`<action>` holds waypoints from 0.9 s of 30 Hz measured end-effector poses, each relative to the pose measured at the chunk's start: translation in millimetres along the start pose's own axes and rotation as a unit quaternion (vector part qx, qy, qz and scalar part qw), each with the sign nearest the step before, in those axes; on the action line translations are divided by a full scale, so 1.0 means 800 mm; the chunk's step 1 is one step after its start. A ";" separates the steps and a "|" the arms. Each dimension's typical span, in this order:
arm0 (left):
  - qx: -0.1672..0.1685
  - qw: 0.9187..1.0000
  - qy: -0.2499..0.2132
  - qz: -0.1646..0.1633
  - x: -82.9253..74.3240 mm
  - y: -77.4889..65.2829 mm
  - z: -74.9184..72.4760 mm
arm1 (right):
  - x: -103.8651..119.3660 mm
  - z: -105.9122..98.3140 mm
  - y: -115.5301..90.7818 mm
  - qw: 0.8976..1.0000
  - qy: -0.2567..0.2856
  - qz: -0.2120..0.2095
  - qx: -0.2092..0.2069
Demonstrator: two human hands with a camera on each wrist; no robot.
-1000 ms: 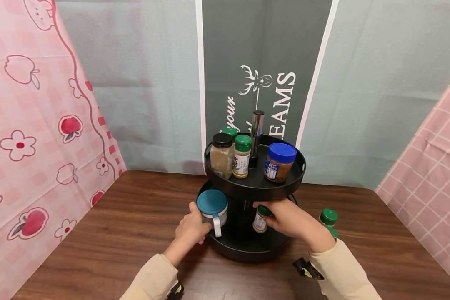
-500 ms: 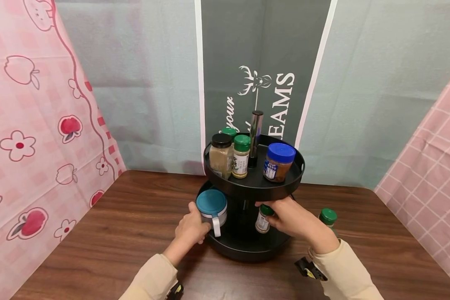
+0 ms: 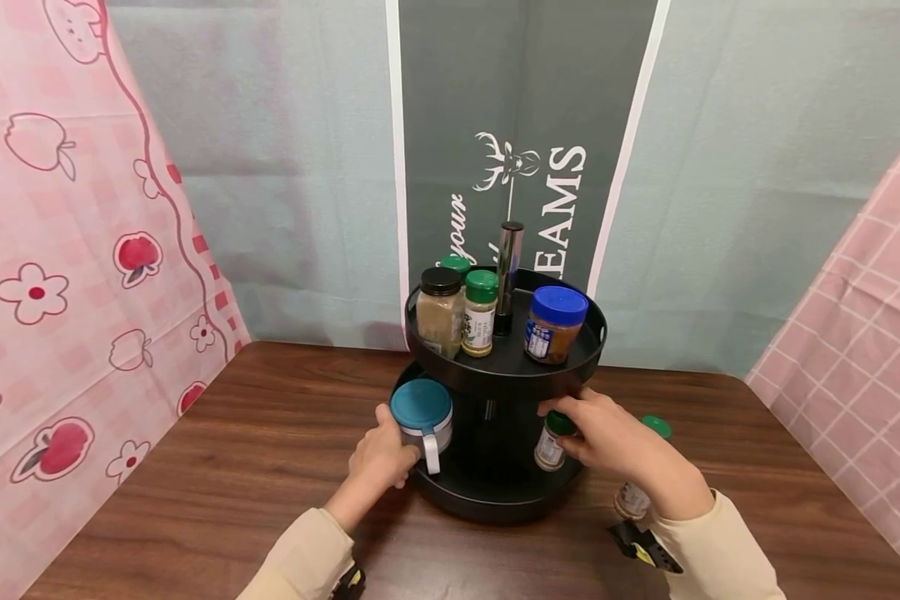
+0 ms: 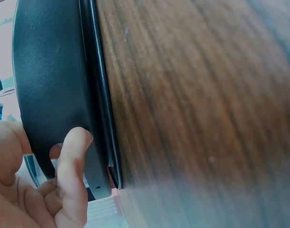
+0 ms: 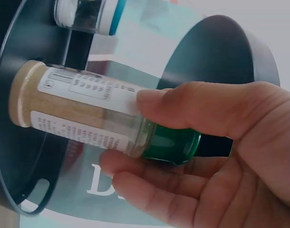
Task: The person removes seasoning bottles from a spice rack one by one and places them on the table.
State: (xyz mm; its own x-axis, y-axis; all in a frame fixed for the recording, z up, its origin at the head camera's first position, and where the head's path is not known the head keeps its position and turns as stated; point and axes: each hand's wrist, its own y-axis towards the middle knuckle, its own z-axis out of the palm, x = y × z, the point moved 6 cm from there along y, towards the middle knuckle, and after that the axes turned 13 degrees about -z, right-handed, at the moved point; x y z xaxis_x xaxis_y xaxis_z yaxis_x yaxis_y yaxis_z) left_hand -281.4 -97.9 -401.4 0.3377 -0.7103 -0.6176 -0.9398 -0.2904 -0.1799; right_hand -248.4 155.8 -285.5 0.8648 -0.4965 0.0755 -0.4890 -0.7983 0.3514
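In the head view my right hand [image 3: 611, 429] reaches under the upper tier of a black two-tier rack and grips a green-capped spice jar [image 3: 550, 448] near its top. The right wrist view shows thumb and fingers pinching the jar [image 5: 83, 107], which holds tan powder, around its shoulder and cap. Its base is close over the lower tray [image 3: 487, 507], toward the right rim. My left hand [image 3: 382, 454] holds the lower tray's left rim; in the left wrist view its fingers [image 4: 72, 166] curl about the wall at a handle slot. Beside it stands a teal-lidded container [image 3: 422, 406] with a white handle.
The upper tray [image 3: 510, 386] carries a black-lidded jar [image 3: 440, 317], green-capped spice jars [image 3: 479, 317] and a blue-lidded jar [image 3: 557, 325] around a metal post [image 3: 507, 275]. On the wooden table at right, another green cap [image 3: 656, 427] and a jar body [image 3: 633, 502] show behind the right forearm.
My right hand has shifted right with the spice jar, from near the centre of the lower tray toward its right rim. The left hand has stayed at the tray's left rim.
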 end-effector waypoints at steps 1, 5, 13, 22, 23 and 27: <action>0.000 1.000 0.000 0.001 0.000 0.000 0.000 | -0.001 -0.002 -0.002 1.000 -0.001 0.003 0.000; -0.002 1.000 -0.002 0.005 0.000 0.000 0.000 | -0.004 -0.008 -0.010 1.000 -0.001 0.026 0.008; 0.001 1.000 -0.006 0.009 -0.001 0.000 -0.001 | -0.002 -0.020 -0.028 0.999 0.002 0.050 0.008; -0.002 1.000 -0.004 0.008 -0.001 -0.001 -0.003 | 0.001 -0.025 -0.044 0.999 -0.010 0.052 0.000; -0.002 1.000 -0.004 0.009 -0.001 -0.001 -0.002 | 0.000 -0.025 -0.046 0.999 -0.010 0.053 0.000; -0.002 1.000 -0.007 0.010 0.000 -0.001 -0.002 | -0.002 -0.026 -0.055 0.998 -0.015 0.053 -0.006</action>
State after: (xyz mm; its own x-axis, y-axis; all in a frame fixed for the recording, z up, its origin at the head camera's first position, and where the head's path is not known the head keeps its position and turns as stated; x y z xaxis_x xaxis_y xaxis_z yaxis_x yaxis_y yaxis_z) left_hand -280.9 -98.5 -400.0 0.3185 -0.7067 -0.6318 -0.9461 -0.2785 -0.1654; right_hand -225.8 198.4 -281.4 0.8042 -0.5884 0.0841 -0.5761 -0.7369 0.3537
